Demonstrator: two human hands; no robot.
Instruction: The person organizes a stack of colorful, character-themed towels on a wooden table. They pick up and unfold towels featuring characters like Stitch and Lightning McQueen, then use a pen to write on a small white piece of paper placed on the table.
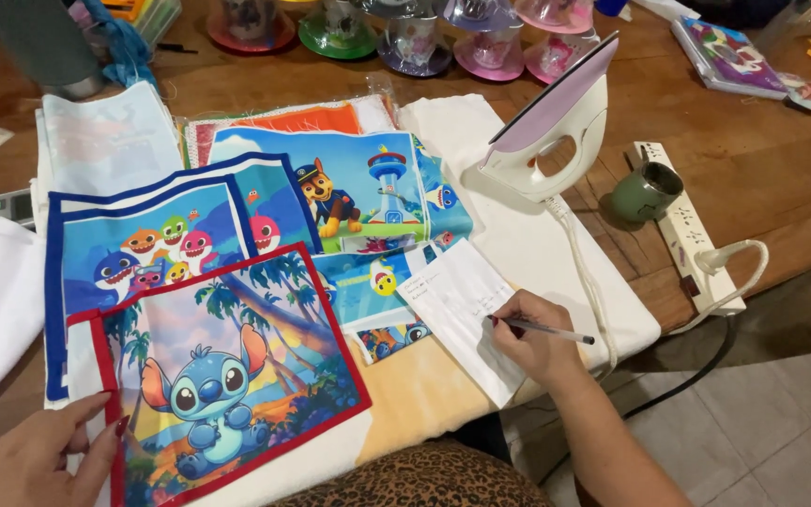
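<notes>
My right hand (535, 340) grips a pen (548, 330) with its tip on a white paper slip (457, 305) lying at the near right of the cloth. My left hand (44, 455) rests on the left red border of a cartoon print (227, 376) showing a blue big-eared creature, fingers spread over its edge. Behind that print lie a shark-pattern print (147, 249) with a blue border and a puppy print (349, 192). All lie on a white padded cloth (518, 235) over the wooden table.
A white and lilac iron (556, 127) stands upright on the cloth, its cord running to a power strip (682, 225). A green cup (645, 192) sits beside the strip. Several mugs on coloured saucers (415, 42) line the far edge. Folded white fabric (105, 141) lies at left.
</notes>
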